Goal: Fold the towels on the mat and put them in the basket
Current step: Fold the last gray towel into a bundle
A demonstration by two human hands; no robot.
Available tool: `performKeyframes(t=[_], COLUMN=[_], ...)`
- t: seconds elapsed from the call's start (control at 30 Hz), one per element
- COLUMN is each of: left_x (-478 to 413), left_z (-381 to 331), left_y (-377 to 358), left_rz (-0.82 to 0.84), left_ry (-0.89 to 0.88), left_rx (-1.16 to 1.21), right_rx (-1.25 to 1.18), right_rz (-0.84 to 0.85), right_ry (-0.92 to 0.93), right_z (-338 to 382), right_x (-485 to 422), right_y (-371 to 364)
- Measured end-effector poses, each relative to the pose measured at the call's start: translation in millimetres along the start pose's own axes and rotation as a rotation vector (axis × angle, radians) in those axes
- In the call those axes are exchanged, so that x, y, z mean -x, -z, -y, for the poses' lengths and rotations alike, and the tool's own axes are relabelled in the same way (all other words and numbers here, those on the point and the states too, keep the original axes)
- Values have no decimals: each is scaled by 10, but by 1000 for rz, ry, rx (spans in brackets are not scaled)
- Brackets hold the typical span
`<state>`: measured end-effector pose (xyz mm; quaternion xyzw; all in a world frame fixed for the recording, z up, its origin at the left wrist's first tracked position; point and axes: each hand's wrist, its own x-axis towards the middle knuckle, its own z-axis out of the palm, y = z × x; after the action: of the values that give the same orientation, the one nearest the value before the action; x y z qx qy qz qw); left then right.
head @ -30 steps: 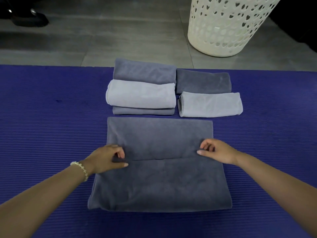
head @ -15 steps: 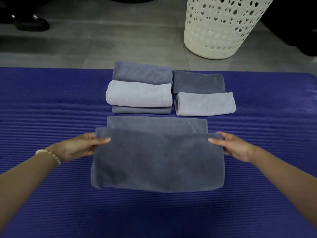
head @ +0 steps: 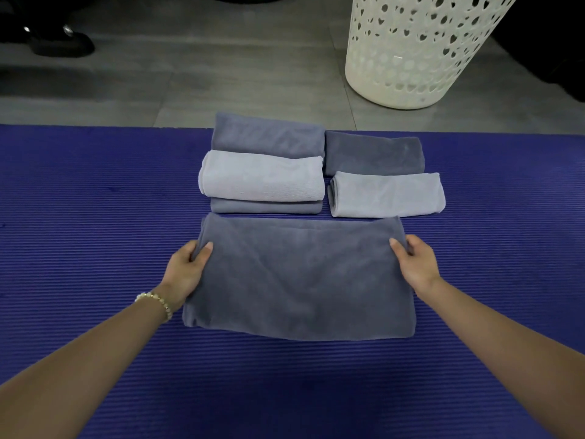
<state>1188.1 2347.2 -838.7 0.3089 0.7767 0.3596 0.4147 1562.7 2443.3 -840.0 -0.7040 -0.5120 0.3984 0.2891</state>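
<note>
One towel (head: 300, 280) pinched by left hand (head: 186, 270) and right hand (head: 414, 264) — purple mat (head: 95, 217), grey floor (head: 221, 74), white basket (head: 411, 58).

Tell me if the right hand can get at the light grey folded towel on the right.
Probably yes: the light grey towel lies just beyond the right hand, nothing between, but that hand must first release the dark towel it pinches.

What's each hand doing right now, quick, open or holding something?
Left hand: closed, pinching the left edge of the dark grey towel.
Right hand: closed, pinching the same towel's right edge.
</note>
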Motion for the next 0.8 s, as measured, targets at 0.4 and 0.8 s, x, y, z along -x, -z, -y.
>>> performKeyframes(t=[0.4, 0.8], left_x=[-30, 259], left_z=[256, 442], left_y=[128, 269], left_rz=[42, 87], left_ry=[162, 60], left_rx=[6, -75], right_rx=[-48, -24], right_rz=[43, 257], right_ry=[-279, -263], right_z=[-136, -359], right_x=[-140, 432], right_y=[-92, 159])
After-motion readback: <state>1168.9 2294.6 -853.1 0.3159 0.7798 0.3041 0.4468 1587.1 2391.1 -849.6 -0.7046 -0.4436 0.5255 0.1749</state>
